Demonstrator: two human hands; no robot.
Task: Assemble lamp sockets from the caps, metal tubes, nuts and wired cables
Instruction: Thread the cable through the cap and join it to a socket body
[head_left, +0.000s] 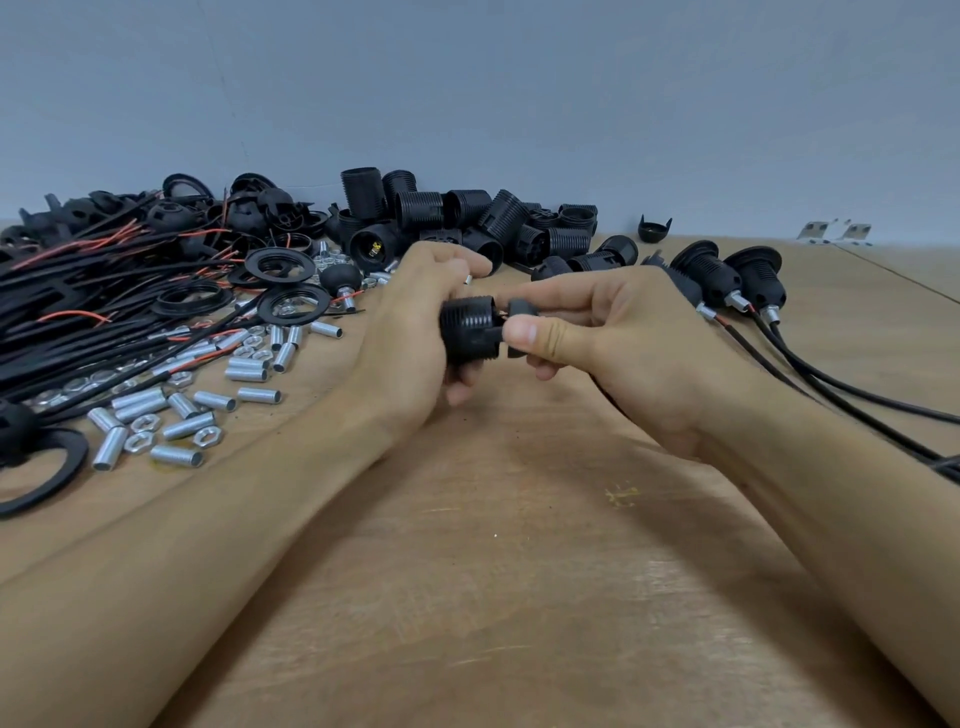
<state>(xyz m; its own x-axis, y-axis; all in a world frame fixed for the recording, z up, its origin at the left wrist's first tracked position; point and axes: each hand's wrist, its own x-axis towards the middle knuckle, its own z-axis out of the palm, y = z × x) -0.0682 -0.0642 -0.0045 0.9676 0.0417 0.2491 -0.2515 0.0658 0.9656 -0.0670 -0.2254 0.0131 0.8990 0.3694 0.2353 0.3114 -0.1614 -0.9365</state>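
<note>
Left hand gripping threaded socket body, right hand pinching black cap beside it

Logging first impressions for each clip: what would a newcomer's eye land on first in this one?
First, the two hands at centre: the left hand grips a black threaded socket body while the right hand pinches a small black cap against its end. Next, the sprawl on the left of the wooden table: black and red wired cables with silver metal tubes scattered in front. Finished sockets lie at right.

Even, soft bright light, faint shadows under the forearms, wide-angle bending at edges, slight overall softness
</note>
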